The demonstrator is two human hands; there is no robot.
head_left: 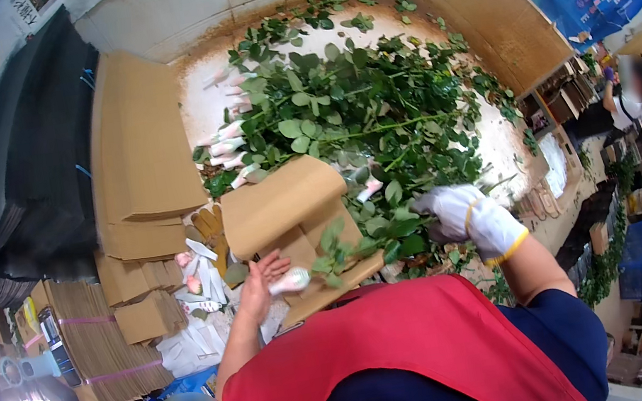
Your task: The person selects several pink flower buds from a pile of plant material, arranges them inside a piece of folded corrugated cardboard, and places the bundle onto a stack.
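Observation:
A bare left hand (261, 282), my left hand, is held with its fingers apart beside a rose bud in a white net sleeve (291, 281). The bud lies over a folded sheet of brown corrugated cardboard (284, 203), and its leafy stem (378, 243) runs right. At that end, my right hand (455, 214) in a white knitted glove is closed around the stem; leaves partly hide its fingertips. Beyond the cardboard is a large pile of leafy rose stems (362, 99), with sleeved buds (227, 146) along its left side. One more sleeved bud (369, 188) rests just right of the cardboard.
Left of the pile are stacked cardboard sheets (144, 140) and black sheets (36, 151). White paper strips (193, 346), loose pink rose heads (192, 284) and a yellow-brown glove (211, 233) lie nearer. Stained boards (475, 18) wall the table. Another person (625, 95) stands far right.

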